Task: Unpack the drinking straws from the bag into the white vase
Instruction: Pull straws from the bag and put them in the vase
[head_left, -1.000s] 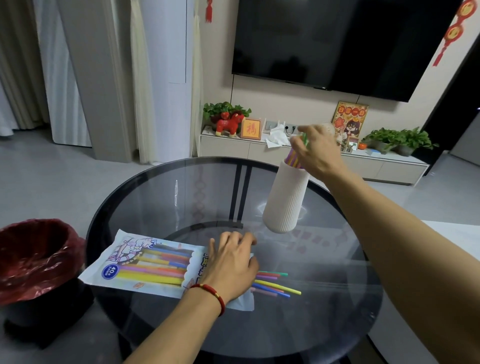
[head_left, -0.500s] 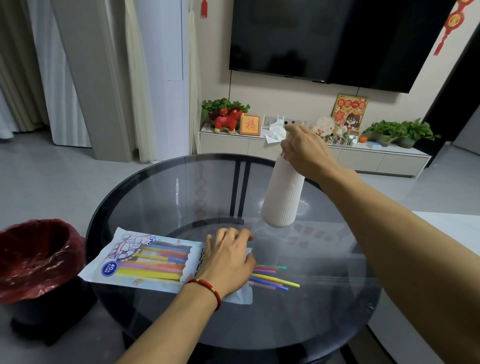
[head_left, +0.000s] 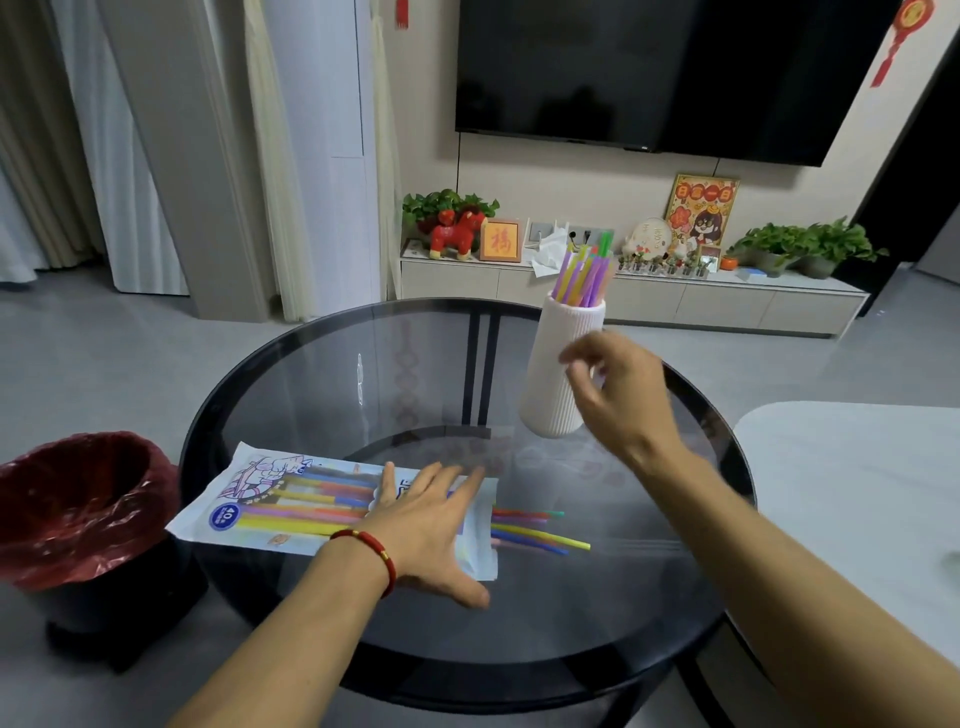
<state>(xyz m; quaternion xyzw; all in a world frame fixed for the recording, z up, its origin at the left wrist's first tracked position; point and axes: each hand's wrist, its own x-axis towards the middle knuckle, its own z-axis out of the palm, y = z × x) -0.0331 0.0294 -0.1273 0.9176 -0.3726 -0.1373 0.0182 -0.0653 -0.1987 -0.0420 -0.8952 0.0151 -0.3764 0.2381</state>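
A white ribbed vase (head_left: 551, 374) stands on the round glass table (head_left: 311, 395), with several purple, yellow and green straws (head_left: 582, 273) sticking out of its top. My right hand (head_left: 618, 395) hovers empty in front of the vase, fingers loosely curled. The straw bag (head_left: 280, 496) lies flat at the table's left front, and my left hand (head_left: 426, 525) presses flat on its open end. Several coloured straws (head_left: 535, 530) poke out of the bag's mouth onto the glass.
A bin with a red liner (head_left: 72, 509) stands on the floor left of the table. A white tabletop (head_left: 857, 499) lies to the right. A TV cabinet with plants and ornaments (head_left: 623, 291) runs along the far wall.
My right hand has let go of the straws in the vase and drawn back toward me and downward. My left hand stays on the bag.
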